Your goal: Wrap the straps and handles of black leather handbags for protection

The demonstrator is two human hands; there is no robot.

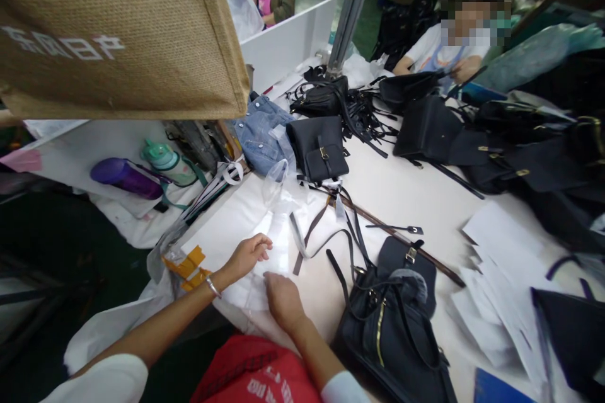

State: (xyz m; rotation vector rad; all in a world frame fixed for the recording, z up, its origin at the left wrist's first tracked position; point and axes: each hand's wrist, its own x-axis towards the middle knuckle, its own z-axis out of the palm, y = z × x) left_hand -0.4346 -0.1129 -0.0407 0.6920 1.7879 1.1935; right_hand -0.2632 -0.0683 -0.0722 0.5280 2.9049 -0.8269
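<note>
My left hand (249, 257), a bracelet at its wrist, hovers over the white tabletop with loosely curled fingers slightly apart; I see nothing in it. Just to its right and nearer to me, my right hand (285, 303) is closed at the edge of a clear plastic sheet or bag (253, 293); its fingertips are partly hidden. More clear plastic (278, 192) lies beyond both hands. Right of my right hand rests a black backpack (387, 321) with gold zip and buckle, its straps loose. A grey strap (299, 236) curls between the hands and the backpack.
A brown rod (401, 233) crosses the table. Beyond lie a black bag (319, 148), denim cloth (262, 132) and several black bags (435, 129). White papers (491, 283) are at right. A burlap bag (123, 31) hangs upper left. Two people sit across.
</note>
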